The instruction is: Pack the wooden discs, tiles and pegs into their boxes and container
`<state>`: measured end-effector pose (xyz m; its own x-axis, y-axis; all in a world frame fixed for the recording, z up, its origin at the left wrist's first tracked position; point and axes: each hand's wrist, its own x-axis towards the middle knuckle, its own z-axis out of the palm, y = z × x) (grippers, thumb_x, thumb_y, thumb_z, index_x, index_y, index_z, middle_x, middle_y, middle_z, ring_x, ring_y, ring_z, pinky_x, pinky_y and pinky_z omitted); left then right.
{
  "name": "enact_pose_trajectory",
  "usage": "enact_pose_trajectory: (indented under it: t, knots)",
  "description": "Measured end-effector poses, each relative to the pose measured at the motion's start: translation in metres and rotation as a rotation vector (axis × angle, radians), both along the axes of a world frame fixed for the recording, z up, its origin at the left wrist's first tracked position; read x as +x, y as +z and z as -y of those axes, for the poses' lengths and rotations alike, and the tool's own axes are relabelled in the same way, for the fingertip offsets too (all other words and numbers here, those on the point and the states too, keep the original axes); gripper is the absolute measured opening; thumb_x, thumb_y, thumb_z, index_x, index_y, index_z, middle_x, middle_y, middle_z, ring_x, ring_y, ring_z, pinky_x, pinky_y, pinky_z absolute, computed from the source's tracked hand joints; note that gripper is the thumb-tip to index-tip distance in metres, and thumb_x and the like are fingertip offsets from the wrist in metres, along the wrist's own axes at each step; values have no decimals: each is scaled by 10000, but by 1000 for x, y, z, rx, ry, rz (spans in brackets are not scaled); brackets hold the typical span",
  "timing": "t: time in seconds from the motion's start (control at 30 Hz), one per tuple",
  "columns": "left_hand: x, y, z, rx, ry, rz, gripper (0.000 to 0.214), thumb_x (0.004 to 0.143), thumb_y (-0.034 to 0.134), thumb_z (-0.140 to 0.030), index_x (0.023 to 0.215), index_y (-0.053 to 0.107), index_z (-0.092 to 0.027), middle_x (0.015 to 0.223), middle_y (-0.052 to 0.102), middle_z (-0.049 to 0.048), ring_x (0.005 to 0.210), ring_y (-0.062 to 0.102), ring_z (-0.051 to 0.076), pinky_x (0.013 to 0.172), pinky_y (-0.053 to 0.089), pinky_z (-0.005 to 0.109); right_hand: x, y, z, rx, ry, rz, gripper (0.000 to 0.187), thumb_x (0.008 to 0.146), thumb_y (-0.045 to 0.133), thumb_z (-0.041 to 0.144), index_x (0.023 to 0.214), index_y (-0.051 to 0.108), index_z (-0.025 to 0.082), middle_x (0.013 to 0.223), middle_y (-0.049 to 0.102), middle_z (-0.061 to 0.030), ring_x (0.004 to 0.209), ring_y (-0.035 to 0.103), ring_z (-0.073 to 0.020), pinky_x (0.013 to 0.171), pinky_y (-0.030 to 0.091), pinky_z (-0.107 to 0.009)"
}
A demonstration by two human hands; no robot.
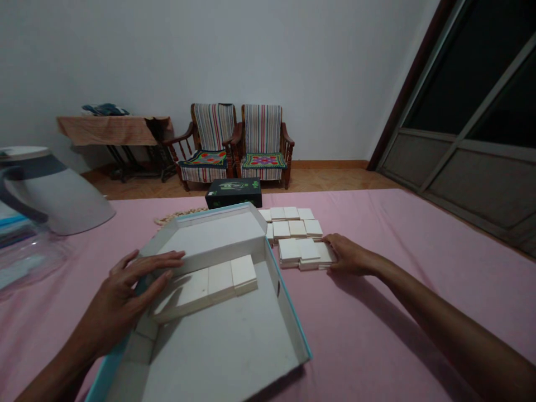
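A shallow white box [288,312] with a blue outer edge lies on the pink cloth in front of me. Inside it sits a row of white tiles [218,279]. My left hand [125,290] lies flat with fingers stretched over the left end of that row and the box's inner divider. To the right of the box, several stacks of white tiles [295,237] stand in rows on the cloth. My right hand [349,255] rests against the nearest stack, fingers curled at its right side.
A black box [233,192] stands behind the white box. A white and grey jug [50,190] and a clear plastic container [25,262] are at the left. Two striped wooden chairs [237,145] and a side table [113,131] stand by the far wall. A glass door is at the right.
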<state>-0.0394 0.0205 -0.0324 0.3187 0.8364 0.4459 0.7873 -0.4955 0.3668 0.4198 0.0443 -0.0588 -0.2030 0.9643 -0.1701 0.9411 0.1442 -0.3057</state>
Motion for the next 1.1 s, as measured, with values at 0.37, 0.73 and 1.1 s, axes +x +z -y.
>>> enact_pose_trajectory:
  t: [0.37,0.73,1.1]
  knots:
    - [-1,-4,-2,1,-2,23,297,807,522,-478,1056,615,-345,1157,659,11,1062,593,273,1074,184,544,3,-7,-7,-58,19,119,635,554,682,322,1127,504,115,1099,517,-150,1013,499,-290,873,411,-376]
    - [1,0,2,-25,15,12,288,799,531,-482,1051,603,-361,1167,652,-34,1079,583,231,1083,178,502,8,24,17,25,48,78,816,570,714,375,1290,412,140,1292,434,-173,1195,384,-332,969,339,-483]
    - [2,0,2,-37,9,23,286,817,513,-469,1055,611,-343,1170,651,-1,1099,580,246,1093,166,514,-46,18,-6,197,205,-15,652,601,726,384,1153,479,140,1120,499,-135,1029,447,-272,868,398,-384]
